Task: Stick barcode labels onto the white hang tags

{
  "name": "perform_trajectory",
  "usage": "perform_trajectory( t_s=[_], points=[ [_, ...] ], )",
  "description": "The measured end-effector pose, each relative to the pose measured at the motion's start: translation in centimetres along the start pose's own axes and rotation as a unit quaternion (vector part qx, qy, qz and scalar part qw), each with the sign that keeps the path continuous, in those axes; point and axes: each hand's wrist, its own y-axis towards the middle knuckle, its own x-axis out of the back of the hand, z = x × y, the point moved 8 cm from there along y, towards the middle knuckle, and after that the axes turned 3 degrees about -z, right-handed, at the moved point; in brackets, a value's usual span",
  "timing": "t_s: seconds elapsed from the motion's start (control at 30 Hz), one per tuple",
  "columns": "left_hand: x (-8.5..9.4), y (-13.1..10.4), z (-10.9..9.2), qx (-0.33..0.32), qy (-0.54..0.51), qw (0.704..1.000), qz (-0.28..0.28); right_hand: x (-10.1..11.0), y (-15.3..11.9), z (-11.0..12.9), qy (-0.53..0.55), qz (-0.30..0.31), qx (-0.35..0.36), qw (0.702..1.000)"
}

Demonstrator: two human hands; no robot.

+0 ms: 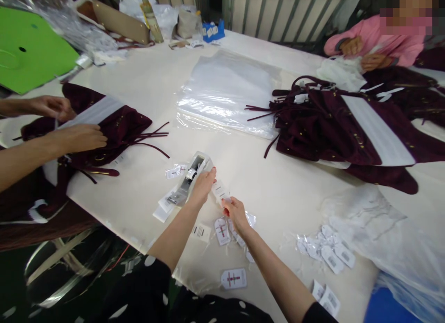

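Observation:
Near the table's middle, my left hand is closed along the right side of a white tape dispenser; part of the dispenser is hidden behind it. My right hand pinches the lower end of a white printed label, whose upper end comes close to the left fingertips. Just below the right hand lie several white hang tags in clear sleeves, one a tag with a red mark. Closer to me is another tag. A second printed label lies under my left forearm.
At left, another person's hands work on a maroon bag. Clear plastic bags lie mid-table. Maroon bags are piled at right, near a person in a pink sleeve. Loose tags lie at lower right.

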Motion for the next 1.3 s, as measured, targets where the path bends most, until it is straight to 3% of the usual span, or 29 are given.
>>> perform_trajectory(
  t_s=[0.1, 0.33, 0.47, 0.6, 0.73, 0.87, 0.97, 1.03, 1.17, 1.23, 1.3],
  points=[
    [-0.2, 0.6, -0.1, 0.023, -0.044, 0.999, 0.018, 0.4, 0.0, -0.2, -0.014, 0.009, 0.009, 1.000],
    [-3.5, 1.1, -1.7, 0.047, -0.125, 0.970, 0.201, 0.7, -0.6, 1.2, -0.042, 0.065, 0.051, 0.996],
    [-2.7, 1.5, -3.6, 0.019, -0.155, 0.964, 0.215, 1.2, -1.1, 2.2, -0.044, 0.120, 0.052, 0.990],
    [-1.5, 0.2, -6.1, -0.079, -0.049, 0.959, 0.267, 2.5, -0.9, 3.5, -0.026, 0.148, 0.038, 0.988],
    [-2.9, -3.1, -7.2, -0.125, 0.044, 0.912, 0.388, 4.2, 0.0, 5.2, 0.010, 0.133, 0.022, 0.991],
    [-4.8, -6.4, -7.7, -0.186, 0.145, 0.852, 0.467, 4.1, 0.3, 5.4, 0.109, 0.189, -0.075, 0.973],
    [-5.4, -7.5, -8.0, -0.285, 0.267, 0.801, 0.453, 3.1, -1.0, 4.7, 0.106, 0.274, -0.147, 0.944],
    [-5.5, -8.0, -7.8, -0.348, 0.355, 0.756, 0.426, 2.6, -2.5, 4.7, 0.076, 0.330, -0.154, 0.928],
    [-5.7, -9.4, -7.2, -0.430, 0.432, 0.689, 0.392, 2.5, -5.1, 5.1, 0.011, 0.332, -0.123, 0.935],
    [-5.6, -9.3, -7.6, -0.452, 0.431, 0.699, 0.349, 3.1, -5.1, 5.6, -0.038, 0.287, -0.087, 0.953],
    [-5.3, -8.6, -8.7, -0.449, 0.402, 0.741, 0.294, 3.6, -5.0, 6.4, -0.102, 0.266, -0.046, 0.957]
  ],
)
